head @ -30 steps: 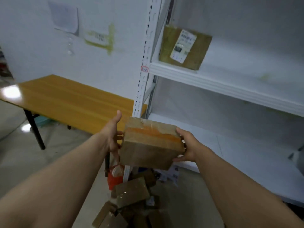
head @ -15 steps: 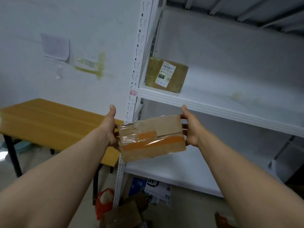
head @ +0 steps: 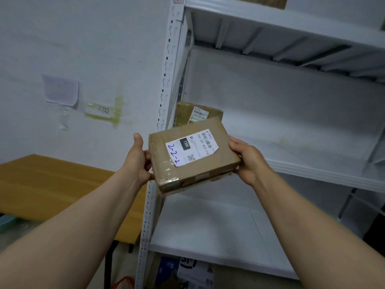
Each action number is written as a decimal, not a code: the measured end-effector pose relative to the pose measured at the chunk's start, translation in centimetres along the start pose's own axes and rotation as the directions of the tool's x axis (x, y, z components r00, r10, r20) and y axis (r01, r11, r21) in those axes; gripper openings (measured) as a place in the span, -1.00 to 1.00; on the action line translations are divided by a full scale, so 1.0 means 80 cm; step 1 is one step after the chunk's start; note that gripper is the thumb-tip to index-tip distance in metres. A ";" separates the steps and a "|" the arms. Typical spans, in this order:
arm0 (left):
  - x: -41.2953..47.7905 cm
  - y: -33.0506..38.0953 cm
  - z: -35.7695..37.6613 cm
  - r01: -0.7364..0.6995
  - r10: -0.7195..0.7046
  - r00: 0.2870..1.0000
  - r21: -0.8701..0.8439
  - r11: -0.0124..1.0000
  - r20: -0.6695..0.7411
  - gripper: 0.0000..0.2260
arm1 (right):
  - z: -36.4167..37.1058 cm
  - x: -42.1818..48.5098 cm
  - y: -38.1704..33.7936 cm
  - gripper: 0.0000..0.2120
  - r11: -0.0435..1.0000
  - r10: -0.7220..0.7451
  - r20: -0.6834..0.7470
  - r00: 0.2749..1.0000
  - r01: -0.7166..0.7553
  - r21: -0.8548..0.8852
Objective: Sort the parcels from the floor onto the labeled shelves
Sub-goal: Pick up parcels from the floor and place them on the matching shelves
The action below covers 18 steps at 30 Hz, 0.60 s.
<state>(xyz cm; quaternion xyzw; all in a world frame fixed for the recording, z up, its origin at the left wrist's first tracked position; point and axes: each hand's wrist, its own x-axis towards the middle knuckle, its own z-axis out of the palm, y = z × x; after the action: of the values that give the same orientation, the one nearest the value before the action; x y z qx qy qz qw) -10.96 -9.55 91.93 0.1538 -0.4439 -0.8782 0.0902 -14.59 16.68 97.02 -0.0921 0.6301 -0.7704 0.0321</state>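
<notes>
I hold a brown cardboard parcel (head: 218, 159) in front of the white shelf unit, its white label facing me with "2-2-2" handwritten in blue. My left hand (head: 136, 161) grips its left edge and my right hand (head: 249, 161) grips its right edge. Behind it, a second taped parcel (head: 187, 114) stands at the left end of the middle shelf (head: 312, 172). The parcel in my hands hides most of that one.
The shelf's perforated white upright (head: 166, 80) runs down just left of the parcel. A wooden table (head: 52, 190) stands to the left. Lower shelf board (head: 208, 236) lies below. Loose packages (head: 193, 270) lie on the floor under the shelf. An upper shelf (head: 291, 24) overhangs.
I have raised the parcel and turned it over, so its label side faces me instead of the orange-taped side. My view has tilted upward toward the middle shelf.
</notes>
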 end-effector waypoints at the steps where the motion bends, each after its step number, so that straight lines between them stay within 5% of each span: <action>1: 0.000 0.004 0.004 -0.009 0.009 1.000 -0.025 1.000 0.021 -0.34 | -0.001 0.000 -0.011 -0.69 0.999 -0.038 0.019 0.999 0.038 0.029; 4: -0.001 0.011 0.013 -0.031 0.037 0.997 -0.094 0.995 0.064 -0.25 | 0.002 -0.002 -0.041 -0.59 0.993 -0.118 0.071 0.990 0.118 -0.001; 7: -0.002 0.010 0.018 -0.054 0.076 0.992 -0.207 0.977 0.097 -0.38 | 0.013 -0.005 -0.064 -0.58 0.969 -0.230 0.129 0.965 0.239 -0.064; 10: -0.004 0.002 0.014 0.037 0.046 0.970 -0.334 0.942 0.238 -0.30 | 0.025 -0.008 -0.086 -0.64 0.930 -0.327 0.163 0.931 0.348 -0.117; 12: -0.008 -0.001 0.011 0.091 0.039 0.927 -0.323 0.942 0.372 -0.37 | 0.031 -0.005 -0.102 -0.62 0.898 -0.421 0.088 0.903 0.428 -0.097; 15: -0.023 -0.005 0.022 0.128 0.046 0.811 -0.253 0.959 0.584 -0.58 | 0.037 0.000 -0.119 -0.34 0.861 -0.507 -0.123 0.853 0.507 -0.029; 18: -0.030 -0.007 0.040 0.096 0.099 0.766 -0.265 0.959 0.635 -0.63 | 0.047 0.001 -0.126 0.02 0.911 -0.376 -0.306 0.874 0.409 0.049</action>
<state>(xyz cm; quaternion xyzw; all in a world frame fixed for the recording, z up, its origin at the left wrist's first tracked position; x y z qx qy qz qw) -9.82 -6.06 93.71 -0.1704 -0.3182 -0.9315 -0.0454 -13.30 15.08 107.57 -0.1021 0.5517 -0.8000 -0.2127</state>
